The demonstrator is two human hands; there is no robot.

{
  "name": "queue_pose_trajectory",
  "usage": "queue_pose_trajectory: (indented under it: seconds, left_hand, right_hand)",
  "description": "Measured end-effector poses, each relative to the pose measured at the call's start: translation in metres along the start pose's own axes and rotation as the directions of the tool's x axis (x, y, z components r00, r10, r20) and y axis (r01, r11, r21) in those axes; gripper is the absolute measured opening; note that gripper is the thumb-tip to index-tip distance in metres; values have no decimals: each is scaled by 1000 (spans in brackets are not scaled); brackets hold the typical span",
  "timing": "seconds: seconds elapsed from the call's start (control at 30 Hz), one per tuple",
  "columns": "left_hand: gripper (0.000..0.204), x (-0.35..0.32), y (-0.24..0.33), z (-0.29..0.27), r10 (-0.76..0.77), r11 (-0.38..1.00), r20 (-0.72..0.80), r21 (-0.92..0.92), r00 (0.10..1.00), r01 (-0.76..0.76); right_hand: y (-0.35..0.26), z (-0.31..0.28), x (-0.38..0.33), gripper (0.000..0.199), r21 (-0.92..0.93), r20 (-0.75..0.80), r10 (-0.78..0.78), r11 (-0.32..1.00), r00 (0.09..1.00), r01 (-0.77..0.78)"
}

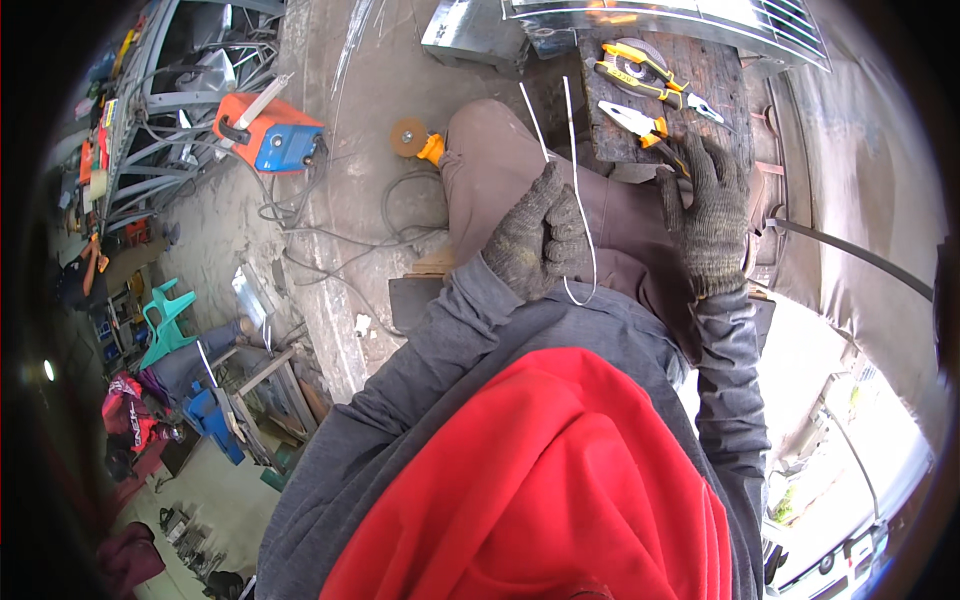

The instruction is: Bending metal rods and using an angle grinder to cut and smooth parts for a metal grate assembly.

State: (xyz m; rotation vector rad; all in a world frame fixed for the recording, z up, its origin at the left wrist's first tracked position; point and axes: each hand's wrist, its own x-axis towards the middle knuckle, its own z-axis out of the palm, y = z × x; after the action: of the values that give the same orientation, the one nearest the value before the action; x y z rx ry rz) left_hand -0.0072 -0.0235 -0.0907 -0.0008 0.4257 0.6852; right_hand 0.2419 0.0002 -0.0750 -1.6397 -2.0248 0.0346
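Red cloth covers the wearer's chest at the bottom, with dark grey sleeves on either side. Both hands wear dark knitted work gloves. The left hand, above the lap, is curled into a fist around a thin, whitish wire. The wire is bent into a long, narrow U: its rounded end hangs below the fist, and its two free ends point away from the body, apart from each other. The right hand is at the edge of a dark, worn wooden bench, thumb apart from the partly extended fingers. It is at the handle of silver-nosed pliers; I cannot tell whether it grips them. Beyond these, a second yellow-and-black hand tool lies across a grey disc on the bench. Beside the left knee, a brown disc fronts a yellow-orange tool on the concrete floor. Farther left are an orange-and-blue machine with cables, a green plastic stool and metal framework.
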Motion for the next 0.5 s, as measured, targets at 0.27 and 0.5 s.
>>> queue_pose_trajectory:
  seconds: [0.27,0.5]
  left_hand:
    - [39,15,-6,-7,300,935,-282,276,911,-223]
    - [36,13,43,-23,585,642,-160,691,795,-333]
  right_hand:
    - [-90,-35,-35,32,539,799,215,159,562,-827]
    - [-77,-27,-53,24,544,519,96,729,849,-415]
